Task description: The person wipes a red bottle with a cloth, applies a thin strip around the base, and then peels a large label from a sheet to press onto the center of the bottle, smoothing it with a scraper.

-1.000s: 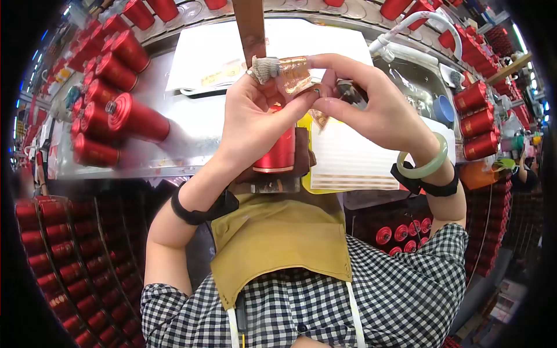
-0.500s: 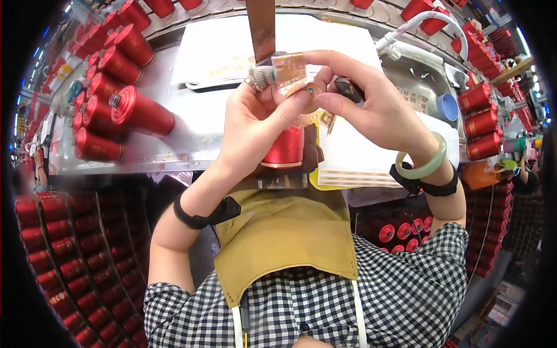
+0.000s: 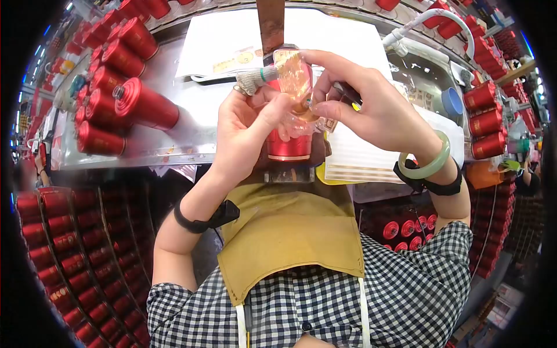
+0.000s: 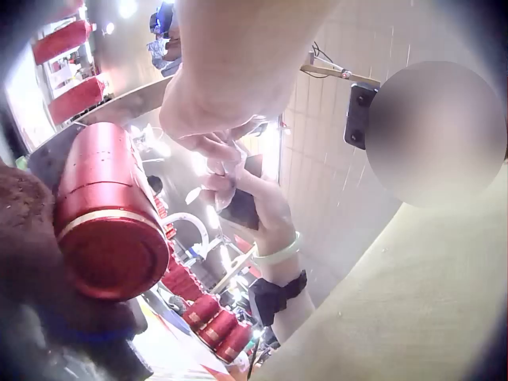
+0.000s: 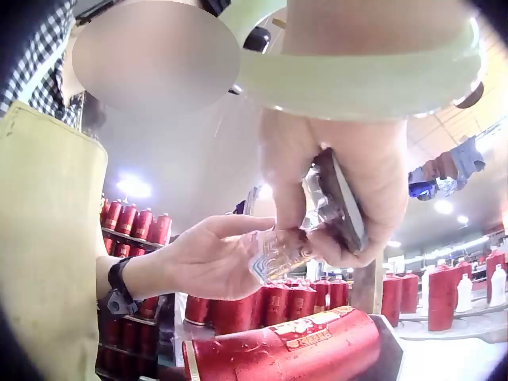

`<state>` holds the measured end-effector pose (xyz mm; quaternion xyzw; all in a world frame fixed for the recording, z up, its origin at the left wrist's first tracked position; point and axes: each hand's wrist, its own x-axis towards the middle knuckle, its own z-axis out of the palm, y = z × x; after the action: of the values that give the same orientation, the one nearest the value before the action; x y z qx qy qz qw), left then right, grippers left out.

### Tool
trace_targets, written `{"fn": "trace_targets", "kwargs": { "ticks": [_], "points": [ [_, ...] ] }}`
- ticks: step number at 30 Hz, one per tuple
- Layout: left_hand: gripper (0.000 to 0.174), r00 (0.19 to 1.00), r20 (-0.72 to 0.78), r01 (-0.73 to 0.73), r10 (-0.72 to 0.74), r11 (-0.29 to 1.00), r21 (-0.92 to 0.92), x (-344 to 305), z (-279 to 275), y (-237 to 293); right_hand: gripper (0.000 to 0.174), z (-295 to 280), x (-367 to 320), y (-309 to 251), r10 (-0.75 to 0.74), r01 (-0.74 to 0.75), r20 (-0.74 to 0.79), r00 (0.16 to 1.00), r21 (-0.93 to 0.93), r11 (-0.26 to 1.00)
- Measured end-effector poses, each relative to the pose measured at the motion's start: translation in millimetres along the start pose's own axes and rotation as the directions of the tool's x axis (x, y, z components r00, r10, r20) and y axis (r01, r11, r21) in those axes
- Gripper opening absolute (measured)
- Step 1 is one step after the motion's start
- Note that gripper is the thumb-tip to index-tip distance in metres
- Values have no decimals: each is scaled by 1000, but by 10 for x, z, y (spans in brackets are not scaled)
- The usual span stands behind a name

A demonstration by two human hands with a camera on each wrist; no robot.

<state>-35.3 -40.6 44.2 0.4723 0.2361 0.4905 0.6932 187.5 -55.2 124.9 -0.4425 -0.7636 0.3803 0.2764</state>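
A clear film with gold print [image 3: 293,72] is held up between both hands, above a red bottle [image 3: 290,148]. My left hand [image 3: 243,130] pinches its left side with thumb and fingers; a grey knit cover [image 3: 250,81] wraps one fingertip. With its index finger along the top and thumb lower down, my right hand [image 3: 371,104] grips the film's right side. A dark flat piece [image 5: 341,206] is tucked in the right hand's curled fingers. In the right wrist view the bottle lies on its side under the hands, its gold-marked label upward.
White sheets [image 3: 203,35] lie behind the hands, one bearing gold decals. A wooden post [image 3: 271,26] rises beyond the bottle. At right are a sink holding water and small decals, a white faucet [image 3: 429,17] and a blue cup [image 3: 451,101]. Red bottles [image 3: 145,107] crowd the left.
The film has gone from folded to more spread out and upright. My left thumb has drawn back leftward from the right fingers. The head view has shifted slightly.
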Motion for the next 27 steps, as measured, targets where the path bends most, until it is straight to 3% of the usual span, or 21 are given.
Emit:
{"fn": "trace_targets", "kwargs": {
  "ticks": [5,7,8,10,11,12,15,16,17,19,20,23,24,27],
  "points": [
    [34,999,46,-29,26,998,56,-50,-108,-54,61,42,-41,-66,16,-13,27,1000,-93,996],
    [39,990,16,-143,143,987,77,-33,-29,-22,61,59,-40,-72,24,-20,40,999,-102,995],
    [24,994,-12,-110,109,992,-67,-30,-103,-81,62,66,-39,-70,1,4,44,999,-96,995],
    [20,985,-25,-168,168,985,32,-42,-38,-63,62,82,-35,-73,-18,23,51,999,-86,996],
    [25,973,-27,-225,230,965,133,-52,-1,-57,62,104,-48,-70,-13,15,37,999,-59,998],
    [46,982,-97,-165,164,986,0,-59,15,-52,62,132,-66,-58,-8,8,23,1000,-34,999],
    [47,976,-102,-193,193,981,16,-168,21,-58,62,223,-179,124,-59,59,-29,998,17,998],
    [48,976,-28,-212,217,970,119,-193,-87,-108,43,195,-191,85,-11,11,3,1000,-29,1000],
    [48,977,-29,-208,213,971,119,-237,-73,-125,43,206,-238,144,-7,8,4,1000,-25,1000],
    [45,989,-119,-82,83,997,10,-399,-21,-105,23,264,-308,246,4,1,89,996,-58,998],
    [37,987,-155,-45,39,998,-36,-458,-22,-115,11,280,-330,216,25,-23,59,998,-44,999],
    [27,992,-118,26,-36,996,-85,-650,-98,-279,12,276,-480,198,86,-78,94,992,-85,993],
    [17,989,-113,84,-95,992,-95,-725,-56,-201,12,274,-522,182,121,-113,150,981,-59,992],
    [15,995,-64,71,-74,997,-40,-929,-121,-296,13,405,-664,275,87,-96,154,984,54,994]
  ]
}}
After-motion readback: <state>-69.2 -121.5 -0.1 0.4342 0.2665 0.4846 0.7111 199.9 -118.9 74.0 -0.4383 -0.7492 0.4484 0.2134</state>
